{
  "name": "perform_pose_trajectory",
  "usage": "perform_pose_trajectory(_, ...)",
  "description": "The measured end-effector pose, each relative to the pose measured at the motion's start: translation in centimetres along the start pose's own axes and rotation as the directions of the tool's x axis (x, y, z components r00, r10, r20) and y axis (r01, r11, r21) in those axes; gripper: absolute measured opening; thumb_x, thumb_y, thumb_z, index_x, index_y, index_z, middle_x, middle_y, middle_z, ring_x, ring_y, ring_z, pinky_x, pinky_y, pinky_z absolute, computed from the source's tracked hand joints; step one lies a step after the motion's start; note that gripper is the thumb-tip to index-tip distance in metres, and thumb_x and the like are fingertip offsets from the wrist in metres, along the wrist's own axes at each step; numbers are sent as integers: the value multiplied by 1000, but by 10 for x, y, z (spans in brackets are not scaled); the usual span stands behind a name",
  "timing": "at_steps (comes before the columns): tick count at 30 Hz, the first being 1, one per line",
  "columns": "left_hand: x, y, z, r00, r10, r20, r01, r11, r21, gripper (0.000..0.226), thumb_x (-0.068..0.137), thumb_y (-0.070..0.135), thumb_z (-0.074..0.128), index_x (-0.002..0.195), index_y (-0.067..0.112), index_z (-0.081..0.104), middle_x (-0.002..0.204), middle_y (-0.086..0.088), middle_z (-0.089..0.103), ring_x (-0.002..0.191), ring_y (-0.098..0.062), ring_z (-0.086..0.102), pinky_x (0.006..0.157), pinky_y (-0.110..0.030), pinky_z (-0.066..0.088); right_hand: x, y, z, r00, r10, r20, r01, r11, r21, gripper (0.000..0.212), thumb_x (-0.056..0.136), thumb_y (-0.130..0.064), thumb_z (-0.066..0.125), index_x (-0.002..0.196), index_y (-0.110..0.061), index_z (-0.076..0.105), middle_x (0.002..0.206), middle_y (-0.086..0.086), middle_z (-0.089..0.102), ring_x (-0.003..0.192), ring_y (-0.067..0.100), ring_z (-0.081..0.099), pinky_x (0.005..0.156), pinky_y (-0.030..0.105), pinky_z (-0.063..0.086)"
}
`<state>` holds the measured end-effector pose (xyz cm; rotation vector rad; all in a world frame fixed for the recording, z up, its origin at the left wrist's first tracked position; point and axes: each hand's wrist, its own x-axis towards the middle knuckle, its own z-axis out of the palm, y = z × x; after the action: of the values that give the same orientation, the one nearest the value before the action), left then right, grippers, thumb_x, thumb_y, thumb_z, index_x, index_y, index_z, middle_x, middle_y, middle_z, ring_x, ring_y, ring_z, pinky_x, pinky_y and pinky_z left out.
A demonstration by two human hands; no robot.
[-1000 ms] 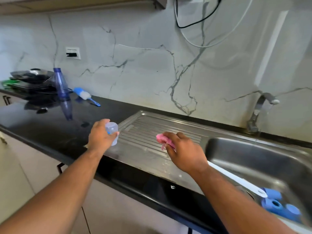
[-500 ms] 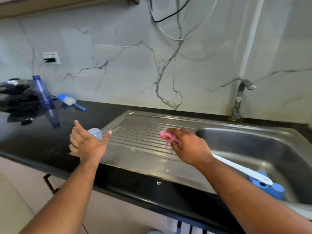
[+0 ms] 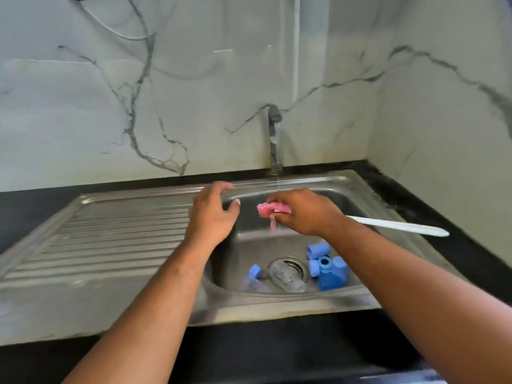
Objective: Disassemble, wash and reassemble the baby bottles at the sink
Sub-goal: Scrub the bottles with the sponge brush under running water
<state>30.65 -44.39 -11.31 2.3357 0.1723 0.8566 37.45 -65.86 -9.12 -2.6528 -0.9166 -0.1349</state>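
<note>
Loosely spread, the left hand [image 3: 213,214] holds nothing; the right hand [image 3: 302,212] grips a pink-headed brush [image 3: 267,209].

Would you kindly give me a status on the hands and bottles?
Left hand open, empty, over the basin edge. Right hand grips the brush under the tap. Clear bottle and blue parts lie in the sink; nothing blocking.

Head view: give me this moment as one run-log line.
left hand: open, empty, over sink edge | right hand: grips pink-headed brush below tap | basin: clear bottle, blue parts by drain
</note>
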Motion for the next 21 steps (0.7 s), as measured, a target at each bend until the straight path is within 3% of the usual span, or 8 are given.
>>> perform_pose_trajectory(3,16,10,46,958,-18,286,2,999,54,29,87,22,76,115,18,70,114,-1,72,109,-18,65,100,-32,49,2,30,6,997,50,-50,-52,998,-35,39,90,-56,60,126,-42,60,122,-6,68,113,22,63,88,37,51)
perform_pose_trajectory(7,17,2,96,798,-100,594,-77,961,264,36,86,24,79,120,16,69,117,-4,71,111,-21,66,95,-26,47,0,68,30,991,135,6,-135,991,-3,39,92,-51,63,130,-43,60,127,-8,66,118,22,61,90,36,49)
perform_pose_trajectory(10,16,-6,115,565,-262,783,-170,891,421,55,85,27,81,135,22,61,128,-4,64,117,-22,61,96,-23,45,10,83,33,991,134,28,-135,989,56,37,89,-48,67,126,-44,64,124,-10,69,114,20,63,86,34,49)
perform_pose_trajectory(13,16,-4,128,319,-335,887,-306,849,431,71,81,22,84,144,32,52,140,0,57,124,-19,57,101,-23,44,17,88,32,991,135,-7,-133,986,102,37,89,-48,68,125,-43,65,122,-11,70,110,17,64,86,32,51)
perform_pose_trajectory(17,2,5,153,254,-289,923,-497,779,381,85,78,24,87,150,37,44,149,1,50,135,-23,49,107,-29,42,16,93,32,988,150,-37,-143,981,133,37,88,-47,69,125,-40,66,121,-12,70,109,16,64,91,36,54)
perform_pose_trajectory(21,-12,2,171,216,-283,935,-566,743,356,81,80,19,85,148,38,46,147,2,53,131,-23,53,88,-24,40,14,97,33,985,171,-23,-166,976,137,37,88,-48,70,124,-40,67,121,-12,70,108,15,64,90,35,54)
